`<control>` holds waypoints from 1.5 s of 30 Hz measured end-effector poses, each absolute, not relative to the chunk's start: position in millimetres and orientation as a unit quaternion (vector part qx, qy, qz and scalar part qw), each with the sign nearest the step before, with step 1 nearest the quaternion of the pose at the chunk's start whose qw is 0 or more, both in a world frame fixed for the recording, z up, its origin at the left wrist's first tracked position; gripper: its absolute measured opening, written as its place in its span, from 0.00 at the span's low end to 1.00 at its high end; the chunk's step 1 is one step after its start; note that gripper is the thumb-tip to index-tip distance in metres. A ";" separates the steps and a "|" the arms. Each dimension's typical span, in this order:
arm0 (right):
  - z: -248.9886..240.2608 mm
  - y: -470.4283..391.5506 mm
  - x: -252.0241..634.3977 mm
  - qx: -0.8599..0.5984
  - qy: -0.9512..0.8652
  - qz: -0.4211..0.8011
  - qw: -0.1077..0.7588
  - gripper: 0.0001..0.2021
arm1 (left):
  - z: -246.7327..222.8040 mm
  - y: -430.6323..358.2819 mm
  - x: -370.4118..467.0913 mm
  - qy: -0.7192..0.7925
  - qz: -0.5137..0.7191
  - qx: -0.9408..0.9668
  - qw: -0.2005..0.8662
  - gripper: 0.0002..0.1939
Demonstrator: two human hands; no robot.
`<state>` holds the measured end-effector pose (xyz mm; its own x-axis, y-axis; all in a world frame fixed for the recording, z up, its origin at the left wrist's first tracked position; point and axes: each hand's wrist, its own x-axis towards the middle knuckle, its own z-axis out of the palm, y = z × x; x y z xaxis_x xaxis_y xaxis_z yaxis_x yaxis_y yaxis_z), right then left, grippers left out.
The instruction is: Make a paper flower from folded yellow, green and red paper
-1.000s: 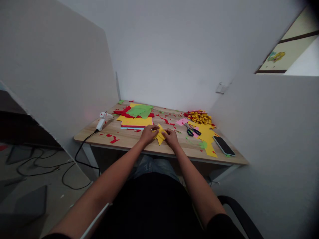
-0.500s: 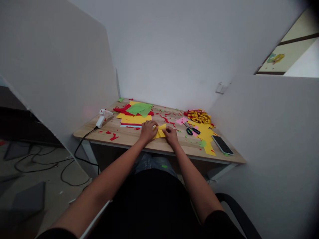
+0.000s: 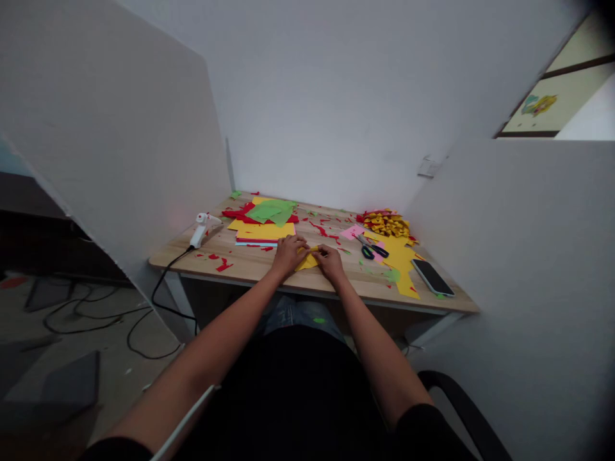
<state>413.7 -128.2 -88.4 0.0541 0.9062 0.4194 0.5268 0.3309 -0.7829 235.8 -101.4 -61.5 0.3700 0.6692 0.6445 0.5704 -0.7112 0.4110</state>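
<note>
Yellow paper piece (image 3: 308, 262) sits between the two sets of fingers, over the near edge of the table (image 3: 262, 272). Left hand (image 3: 288, 255): fingers bent over the paper's left side, thumb side toward the middle, gripping it. Right hand (image 3: 330, 262): thumb and index pinched on its upper right edge, other fingers curled in. Fingertips of both hands nearly meet along the top; the visible paper fans out below and between them.

Around the fingers: paper stack (image 3: 266, 232) just beyond the left ones, green sheets (image 3: 272, 212) on top at the back. White glue gun (image 3: 198, 235) well to their left, red scraps (image 3: 223, 264) between. Right of the right fingers: scissors (image 3: 369, 244), then yellow offcuts (image 3: 400, 259), then phone (image 3: 433, 277), screen dark. Heap of yellow and red bits (image 3: 387, 224) farther off, beyond the scissors.

Hard to see: left part of the paper is under the left fingers, so its full outline and folds can't be read. Can't tell if its lower edge touches the table. Right fingertips are small and dim. Scissor blades blur into the pink paper (image 3: 353, 232). Both black sleeves (image 3: 423, 426) and the chair arm (image 3: 471, 413) are cut off at the bottom edge.
</note>
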 end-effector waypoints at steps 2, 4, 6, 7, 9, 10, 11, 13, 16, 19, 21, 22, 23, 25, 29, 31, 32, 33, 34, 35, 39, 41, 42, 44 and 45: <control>-87.4 -129.9 413.0 -0.549 -0.663 0.189 0.474 0.16 | -60.5 -102.4 235.3 0.368 0.416 0.829 0.063 0.06; -86.2 -131.6 412.5 -0.552 -0.666 0.183 0.468 0.16 | -59.0 -103.7 235.0 0.358 0.415 0.834 0.071 0.07; -85.2 -132.8 412.3 -0.554 -0.667 0.178 0.465 0.16 | -57.7 -104.7 234.9 0.349 0.415 0.836 0.080 0.08; -85.1 -133.1 412.2 -0.554 -0.667 0.177 0.465 0.16 | -57.3 -105.0 234.8 0.347 0.417 0.836 0.085 0.08; -85.3 -133.0 412.5 -0.553 -0.665 0.176 0.470 0.16 | -57.1 -105.2 234.8 0.349 0.422 0.831 0.096 0.08; -85.6 -132.6 412.7 -0.553 -0.662 0.175 0.475 0.16 | -57.2 -105.3 234.9 0.351 0.425 0.828 0.101 0.09; -85.8 -132.2 413.0 -0.551 -0.658 0.175 0.482 0.16 | -57.3 -105.5 234.9 0.353 0.428 0.825 0.106 0.09; -85.9 -131.3 413.5 -0.546 -0.649 0.174 0.500 0.16 | -57.2 -106.2 234.9 0.352 0.431 0.822 0.120 0.08; -84.0 -131.9 412.7 -0.529 -0.637 0.172 0.534 0.15 | -56.6 -106.8 235.3 0.343 0.435 0.819 0.150 0.07; -80.3 -135.7 410.1 -0.507 -0.626 0.170 0.567 0.14 | -58.1 -104.5 236.8 0.346 0.453 0.799 0.192 0.11; -78.1 -138.6 408.4 -0.496 -0.620 0.165 0.585 0.15 | -61.3 -100.7 238.5 0.356 0.471 0.774 0.230 0.18; -77.4 -139.8 407.9 -0.493 -0.616 0.161 0.593 0.16 | -63.3 -98.3 239.4 0.361 0.479 0.758 0.254 0.21; -76.9 -140.6 407.6 -0.491 -0.612 0.156 0.599 0.17 | -65.4 -95.9 240.3 0.365 0.487 0.743 0.279 0.23; -76.8 -141.3 407.5 -0.492 -0.605 0.144 0.609 0.16 | -68.8 -91.5 241.3 0.367 0.498 0.713 0.329 0.26; -77.3 -141.3 407.9 -0.497 -0.609 0.132 0.604 0.12 | -69.8 -86.2 237.8 0.349 0.521 0.668 0.402 0.25; -76.7 -142.2 407.4 -0.497 -0.625 0.134 0.587 0.12 | -68.1 -84.7 234.0 0.341 0.539 0.644 0.422 0.23; -76.2 -142.8 407.0 -0.496 -0.635 0.137 0.577 0.12 | -67.2 -84.1 232.2 0.339 0.548 0.632 0.429 0.22; -75.6 -143.5 406.5 -0.495 -0.645 0.140 0.566 0.12 | -66.4 -83.6 230.6 0.339 0.557 0.621 0.436 0.22; -75.1 -144.1 405.9 -0.493 -0.655 0.144 0.555 0.12 | -65.9 -83.3 229.5 0.339 0.563 0.610 0.442 0.21; -74.7 -144.6 405.3 -0.492 -0.663 0.148 0.545 0.12 | -65.5 -83.2 228.9 0.338 0.567 0.602 0.449 0.21; -75.5 -144.1 403.7 -0.491 -0.682 0.161 0.518 0.12 | -65.3 -84.4 229.2 0.334 0.562 0.585 0.480 0.15; -77.3 -142.7 403.9 -0.493 -0.681 0.166 0.515 0.12 | -65.0 -85.4 229.3 0.331 0.551 0.582 0.499 0.13; -78.3 -141.9 404.3 -0.494 -0.679 0.169 0.516 0.12 | -64.8 -85.7 229.0 0.329 0.542 0.582 0.510 0.13; -80.2 -140.4 405.8 -0.499 -0.670 0.174 0.521 0.12 | -64.5 -86.1 227.8 0.323 0.520 0.583 0.534 0.15; -80.9 -139.7 406.7 -0.502 -0.664 0.176 0.525 0.12 | -64.4 -86.2 227.1 0.319 0.509 0.584 0.546 0.16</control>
<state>406.7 -139.7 -80.9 0.0548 0.8521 0.5204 0.4819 0.4339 -0.7612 227.1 -86.2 -64.4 0.2790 0.9284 0.2454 -0.1827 -0.1995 0.9627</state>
